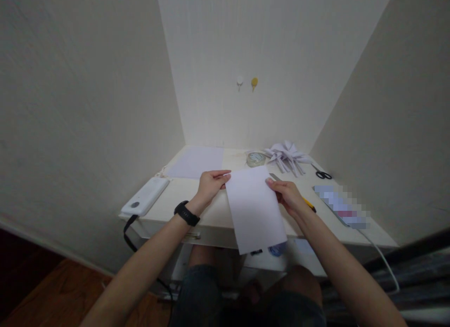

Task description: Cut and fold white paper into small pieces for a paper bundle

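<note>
White paper sheet [256,214] is held over the front edge of the worktop [216,212].
Upper sides are pinched by fingers of left hand [210,185] and right hand [287,194]; scissors [323,175] are seen near the right edge.

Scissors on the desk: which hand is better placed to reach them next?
The right hand, probably: the scissors lie on its side, while the left hand is farther off. Both hands hold the paper, so the right must let go first.
</note>
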{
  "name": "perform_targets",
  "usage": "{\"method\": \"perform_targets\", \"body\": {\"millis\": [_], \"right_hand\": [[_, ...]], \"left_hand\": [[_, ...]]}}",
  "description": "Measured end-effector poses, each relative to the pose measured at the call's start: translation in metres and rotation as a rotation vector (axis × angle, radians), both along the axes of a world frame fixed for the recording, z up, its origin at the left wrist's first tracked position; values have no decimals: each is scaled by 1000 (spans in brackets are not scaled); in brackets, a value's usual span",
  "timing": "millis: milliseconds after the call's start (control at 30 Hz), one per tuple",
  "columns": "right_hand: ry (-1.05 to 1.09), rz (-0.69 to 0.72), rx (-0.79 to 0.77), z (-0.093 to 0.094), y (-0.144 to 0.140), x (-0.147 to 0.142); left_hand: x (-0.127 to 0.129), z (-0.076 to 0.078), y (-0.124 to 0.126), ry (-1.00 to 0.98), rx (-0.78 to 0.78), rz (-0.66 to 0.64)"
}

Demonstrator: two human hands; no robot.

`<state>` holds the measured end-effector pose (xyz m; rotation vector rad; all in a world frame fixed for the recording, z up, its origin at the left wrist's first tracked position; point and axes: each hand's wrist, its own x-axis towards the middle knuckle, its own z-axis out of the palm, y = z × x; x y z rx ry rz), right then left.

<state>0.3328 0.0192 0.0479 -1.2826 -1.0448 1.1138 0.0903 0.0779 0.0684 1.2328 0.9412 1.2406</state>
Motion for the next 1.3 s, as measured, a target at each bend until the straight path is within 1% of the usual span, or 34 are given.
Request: {"method": "perform_targets", "body": {"millis": [67, 200, 267, 433, 533, 633, 767, 833, 933, 1033, 1100, 1200, 1233, 1300], "right_hand": [[-19, 14, -15, -1, -2, 0], [-18, -43, -18, -2, -6, 0], [-9, -47, -26, -3, -7, -1], [-44, -78, 24, -6, -10, -3], [-52, -59, 19, -8, -10, -3], [-69, -69, 17, -10, -10, -1], [-64, -6, -3, -15, -8, 3], [-92, -10, -4, -17, -7, 4], [-96, -43, 4, -18, -5, 5], [-83, -75, 31, -19, -2, 6], [-71, -114, 64, -20, 0, 8], [-62, -171, 107, -21, 2, 10], [-60, -187, 110, -22, 3, 11], [-37, -194, 89, -22, 2, 11]], "left_hand": [[0, 0, 0, -13, -6, 5], [-1, 0, 0, -24, -20, 11], [-1, 1, 0, -35, -19, 23], [0, 3, 0, -26, -13, 33], [1, 1, 2, -19, -15, 61], [1, -2, 5, -15, -17, 66], [0, -5, 10, -37, -14, 103], [0, -6, 13, -45, -31, 98], [1, -6, 15, -79, -42, 74], [2, -9, 11, -137, -78, 35], [4, -13, 2, -126, -142, -56], [7, -22, -16, -3, -225, -268], [8, -25, -21, 33, -224, -302], [11, -29, -29, 56, -202, -285]]}}
